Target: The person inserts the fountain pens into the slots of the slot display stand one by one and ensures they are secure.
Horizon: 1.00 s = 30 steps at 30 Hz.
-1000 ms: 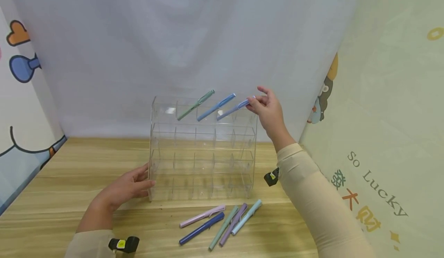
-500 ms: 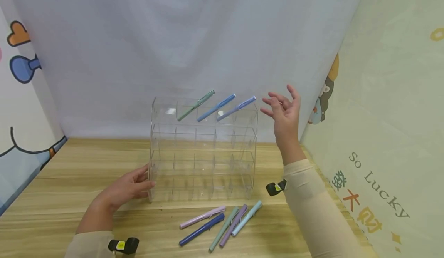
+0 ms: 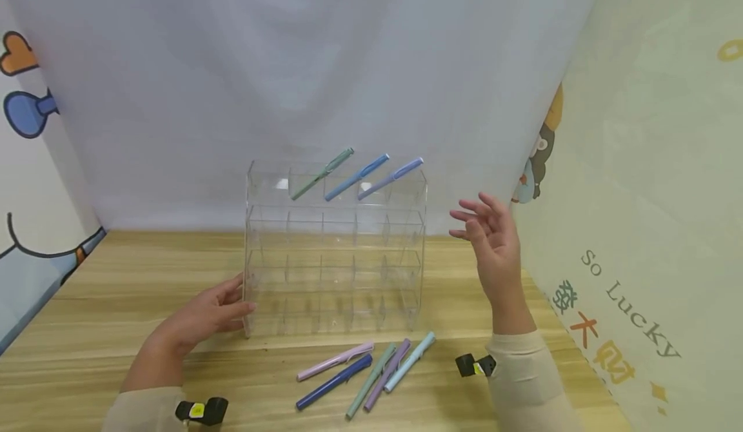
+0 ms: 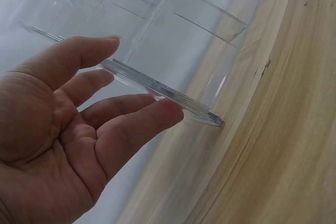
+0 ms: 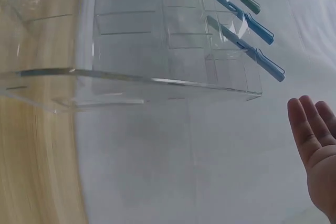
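A clear acrylic display rack (image 3: 333, 271) with tiers of small compartments stands on the wooden table. At its left side panel, my left hand (image 3: 203, 316) holds the edge; in the left wrist view the thumb (image 4: 92, 51) lies over the edge and the fingertips meet the outer face. Slanted in the top tier are a green pen (image 3: 322, 174), a blue pen (image 3: 356, 178) and a periwinkle pen (image 3: 391, 179). To the right of the rack, my right hand (image 3: 496, 248) is raised, fingers loosely extended, holding nothing.
In front of the rack lie a pink pen (image 3: 335, 362), a dark blue pen (image 3: 333, 382), a sage green pen (image 3: 370, 382), a purple pen (image 3: 387, 375) and a light blue pen (image 3: 409, 362). A white curtain (image 3: 348, 64) hangs behind; a printed wall (image 3: 644, 193) borders the right.
My right hand has let go of the periwinkle pen in the top tier, then moved right and down. My left hand stays at the rack's side.
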Each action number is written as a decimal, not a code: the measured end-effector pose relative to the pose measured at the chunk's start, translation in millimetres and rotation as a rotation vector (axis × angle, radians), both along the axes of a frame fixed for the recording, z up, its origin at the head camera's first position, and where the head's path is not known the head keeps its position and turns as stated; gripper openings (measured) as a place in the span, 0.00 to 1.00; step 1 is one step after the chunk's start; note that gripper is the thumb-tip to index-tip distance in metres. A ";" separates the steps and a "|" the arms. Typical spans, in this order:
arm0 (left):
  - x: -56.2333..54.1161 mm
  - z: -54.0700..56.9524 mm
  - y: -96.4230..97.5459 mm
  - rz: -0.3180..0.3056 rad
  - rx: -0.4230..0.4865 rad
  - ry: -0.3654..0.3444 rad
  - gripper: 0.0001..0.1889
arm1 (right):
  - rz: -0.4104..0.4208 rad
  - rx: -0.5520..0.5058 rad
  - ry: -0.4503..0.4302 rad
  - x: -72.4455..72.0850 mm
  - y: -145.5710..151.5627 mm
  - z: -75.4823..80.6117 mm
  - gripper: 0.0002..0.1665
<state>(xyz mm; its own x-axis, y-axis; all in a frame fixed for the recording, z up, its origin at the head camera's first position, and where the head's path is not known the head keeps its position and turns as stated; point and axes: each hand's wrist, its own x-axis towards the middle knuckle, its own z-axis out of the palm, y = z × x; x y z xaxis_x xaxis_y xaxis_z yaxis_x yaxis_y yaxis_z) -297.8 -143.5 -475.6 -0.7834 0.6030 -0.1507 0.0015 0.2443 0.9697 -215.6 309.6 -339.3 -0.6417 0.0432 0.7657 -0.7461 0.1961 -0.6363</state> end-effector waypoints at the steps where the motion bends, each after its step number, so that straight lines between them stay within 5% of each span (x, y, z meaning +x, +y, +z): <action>1: 0.2 0.3 -0.3 0.000 -0.002 0.003 0.44 | 0.009 0.031 0.009 3.0 2.0 -2.4 0.27; 20: 0.3 0.7 -0.2 -0.023 0.001 0.009 0.45 | 0.045 0.180 -0.015 30.3 44.5 -27.3 0.28; 26: 0.6 1.0 -1.5 -0.027 0.006 0.008 0.46 | 0.007 0.240 -0.179 28.9 51.8 -34.4 0.28; 30: -0.2 0.9 -0.2 -0.035 0.013 0.014 0.46 | -0.064 0.369 -0.350 29.6 55.4 -41.6 0.28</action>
<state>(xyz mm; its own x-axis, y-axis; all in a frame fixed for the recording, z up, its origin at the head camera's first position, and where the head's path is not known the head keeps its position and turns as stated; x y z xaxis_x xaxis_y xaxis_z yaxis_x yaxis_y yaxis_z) -298.0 -143.7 -474.7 -0.7636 0.6322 -0.1316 0.0237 0.2311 0.9726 -186.0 365.1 -381.0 -0.8674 -0.1422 0.4768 -0.4797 0.4931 -0.7257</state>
